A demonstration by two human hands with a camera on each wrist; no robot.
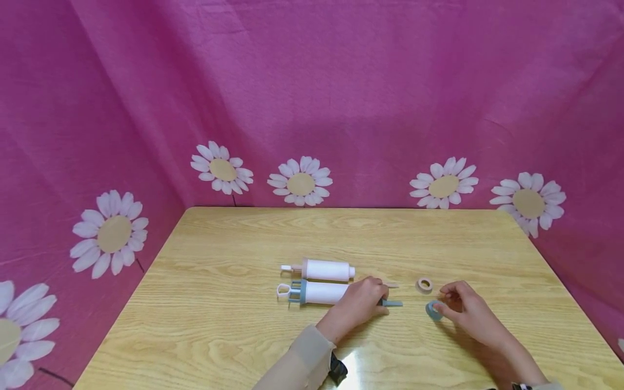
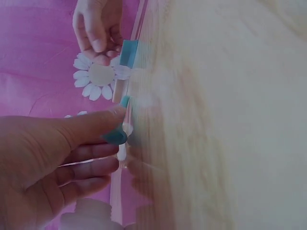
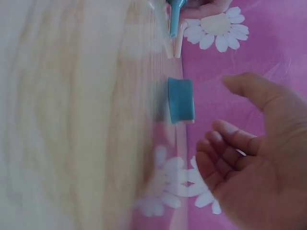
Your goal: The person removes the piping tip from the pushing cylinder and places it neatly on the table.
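Observation:
My left hand (image 1: 359,299) pinches a tapered teal nozzle (image 1: 392,304) between thumb and fingers; in the left wrist view the thumb lies on top of the nozzle (image 2: 115,134). Under that wrist lies a white syringe-like tube (image 1: 324,293) with a blue collar and a looped plunger handle, its far end hidden by the hand. My right hand (image 1: 473,314) hovers by a teal ring (image 1: 433,310), thumb and fingers spread. In the right wrist view a gap shows between this hand and the ring (image 3: 181,100).
Behind the blue-collared tube lies a matching white tube (image 1: 329,270) with a pink collar. A pink nozzle (image 1: 392,285) pokes out beyond the left hand, and a pink ring (image 1: 424,285) lies behind the teal one. All rest on a wooden table (image 1: 219,325) against a pink flowered curtain (image 1: 341,81).

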